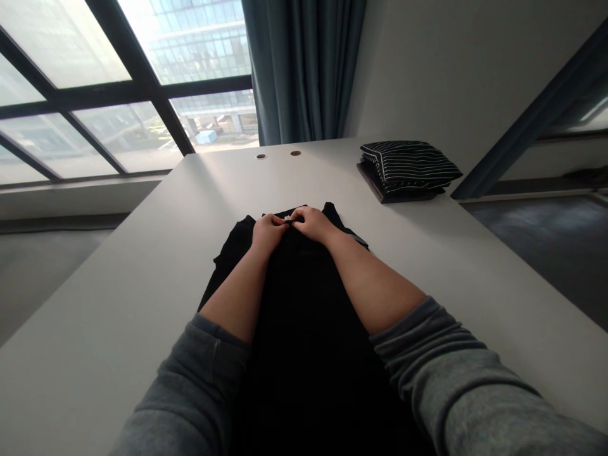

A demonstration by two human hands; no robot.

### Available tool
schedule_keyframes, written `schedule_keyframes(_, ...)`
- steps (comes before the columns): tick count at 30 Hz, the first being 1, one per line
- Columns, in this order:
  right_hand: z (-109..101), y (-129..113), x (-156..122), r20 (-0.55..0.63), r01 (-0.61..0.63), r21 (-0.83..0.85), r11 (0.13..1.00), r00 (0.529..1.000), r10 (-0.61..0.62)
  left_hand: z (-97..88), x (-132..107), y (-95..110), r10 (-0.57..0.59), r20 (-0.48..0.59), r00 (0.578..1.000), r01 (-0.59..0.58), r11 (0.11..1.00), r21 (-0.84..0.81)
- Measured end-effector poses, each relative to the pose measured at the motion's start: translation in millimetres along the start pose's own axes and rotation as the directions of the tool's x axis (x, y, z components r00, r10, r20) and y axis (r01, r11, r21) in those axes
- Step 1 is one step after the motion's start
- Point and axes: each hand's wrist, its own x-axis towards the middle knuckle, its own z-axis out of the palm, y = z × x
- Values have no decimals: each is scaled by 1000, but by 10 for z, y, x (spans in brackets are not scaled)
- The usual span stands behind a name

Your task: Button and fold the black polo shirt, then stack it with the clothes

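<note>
A black garment [308, 304] lies spread on the white table, reaching from mid-table down to the lower edge of the view; its exact kind is hard to make out. Both hands meet at its far edge, which looks like a neckline with a small white label. My left hand [270, 232] pinches the edge on the left of the label. On the right of it my right hand [311, 223] pinches the same edge, fingertips close to the left ones. My forearms cover parts of the garment's sides.
On the white table [142, 285], a stack of folded black cloth with white stripes [411, 166] sits at the far right, on something dark and flat. Two round cable holes are near the back edge. Behind are a blue curtain [304, 69] and a window [128, 88].
</note>
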Motion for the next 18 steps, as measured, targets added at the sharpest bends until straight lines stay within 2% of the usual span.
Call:
schedule_keyframes(5,0,-6,-8,15,14,9,1000,1000,-14,-19,11,-10,-2,39,999,2,1000,-7)
schedule_keyframes(10,-94,-61,-14,71,-38,64,997,997,34,-45,35,-47,42,78,996,-40,999,-28)
schedule_keyframes(18,-150,-20,-10,174,-257,261,930,961,217,-53,64,-122,41,187,982,7,969,-249)
